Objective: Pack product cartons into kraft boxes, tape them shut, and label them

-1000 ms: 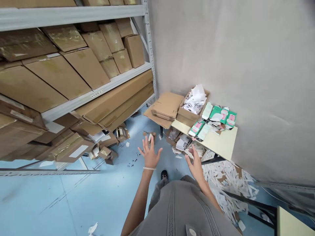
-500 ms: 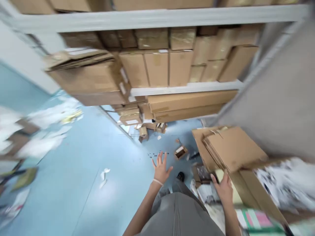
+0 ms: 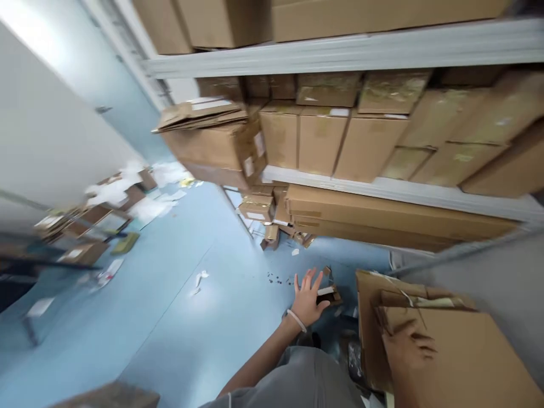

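My left hand (image 3: 308,299), with a white band at the wrist, hangs over the blue floor with its fingers spread and nothing in it. Beyond its fingertips, partly hidden by the hand, a small open cardboard box (image 3: 335,296) lies on the floor. My right hand (image 3: 408,347) is over the flat face of a large folded cardboard sheet (image 3: 471,357), fingers apart and a little blurred. It seems to touch the sheet, though the contact is not sharp. Behind that sheet stand further cardboard pieces (image 3: 369,294).
Ahead, a white metal rack (image 3: 323,179) holds several cardboard boxes (image 3: 321,139). One big box (image 3: 208,147) juts out at its left end. Cartons and white packing litter (image 3: 114,192) lie against the left wall. White scraps (image 3: 199,279) lie on the floor.
The view has swung right and closer to the rack. My right hand has gone from beside the cardboard onto its face. My left hand stays spread, now nearer the small open box.
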The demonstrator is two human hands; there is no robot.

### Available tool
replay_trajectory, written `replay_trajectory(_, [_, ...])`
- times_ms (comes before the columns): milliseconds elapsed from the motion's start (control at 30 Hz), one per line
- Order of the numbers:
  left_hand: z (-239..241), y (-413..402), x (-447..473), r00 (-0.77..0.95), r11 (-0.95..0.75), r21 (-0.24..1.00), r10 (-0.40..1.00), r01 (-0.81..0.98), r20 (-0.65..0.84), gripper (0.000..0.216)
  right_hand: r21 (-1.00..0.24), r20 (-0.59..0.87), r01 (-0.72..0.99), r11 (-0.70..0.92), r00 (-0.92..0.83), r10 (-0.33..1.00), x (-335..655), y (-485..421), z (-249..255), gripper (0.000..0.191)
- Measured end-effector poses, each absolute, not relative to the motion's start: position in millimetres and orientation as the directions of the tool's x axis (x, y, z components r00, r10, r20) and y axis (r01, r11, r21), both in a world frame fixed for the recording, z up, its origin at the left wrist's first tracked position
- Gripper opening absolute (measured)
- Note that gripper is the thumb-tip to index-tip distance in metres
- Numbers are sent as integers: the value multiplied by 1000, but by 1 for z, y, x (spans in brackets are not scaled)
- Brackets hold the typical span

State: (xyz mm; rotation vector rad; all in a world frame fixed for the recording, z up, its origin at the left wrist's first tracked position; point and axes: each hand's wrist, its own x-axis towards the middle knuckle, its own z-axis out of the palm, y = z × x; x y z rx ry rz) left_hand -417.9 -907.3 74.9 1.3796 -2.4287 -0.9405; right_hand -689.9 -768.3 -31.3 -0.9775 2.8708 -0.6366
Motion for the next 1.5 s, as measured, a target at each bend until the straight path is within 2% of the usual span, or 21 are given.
replay_trajectory(67, [71,-923,-448,-652,453,605,-744,-655,-148,80,-287,144,-538,792,-842,-520,-679,-765,-29,95])
replay_trajectory(200, [67,-959,-519,-871,678,583,-478,-448,-114,76,-66,75,-551,832,-834,-546,-669,-771,-11,74])
replay_trajectory(267, [68,-974,-556,-947,761,577,-311,-297,-78,75,-15,31,-511,860,-860,-510,-670,-775,0,74])
replay_trajectory(333, [72,-987,-589,-988,807,574,-147,-142,-38,73,-19,-11,-454,891,-891,-455,-669,-779,10,76])
replay_trajectory(467, [75,-1008,-639,-997,821,567,67,75,34,70,-119,-60,-370,921,-924,-379,-661,-783,30,73])
replay_trajectory(533, [72,-1015,-655,-993,814,569,105,118,56,65,-219,-34,-321,921,-941,-336,-655,-782,45,68])
replay_trajectory(600, [66,-1021,-668,-991,801,583,118,133,64,62,-351,54,-243,904,-969,-239,-647,-778,66,64])
replay_trajectory(667, [62,-1023,-680,-991,783,608,117,130,62,61,-494,192,-142,858,-980,-52,-637,-770,92,60])
replay_trajectory(767, [62,-1019,-698,-991,742,657,117,135,71,63,-715,376,31,698,-825,422,-615,-756,136,40])
replay_trajectory(833, [70,-1008,-712,-984,696,696,132,176,117,64,-841,383,89,533,-599,704,-594,-745,161,30])
replay_trajectory(900, [84,-992,-723,-966,618,743,163,259,201,64,-920,325,67,386,-421,847,-567,-734,180,32])
replay_trajectory(1000, [112,-954,-730,-926,410,832,217,373,308,58,-971,233,-21,237,-304,924,-520,-720,192,38])
replay_trajectory(1133, [142,-889,-704,-893,125,938,368,323,258,53,-989,121,-110,99,-210,970,-445,-703,188,39])
replay_trajectory(1300, [138,-793,-616,-782,132,953,607,272,139,47,-990,49,-137,44,-33,998,-332,-676,173,39])
replay_trajectory(1500, [118,-682,-475,-514,78,958,854,277,80,47,-995,0,-94,21,212,977,-176,-641,162,45])
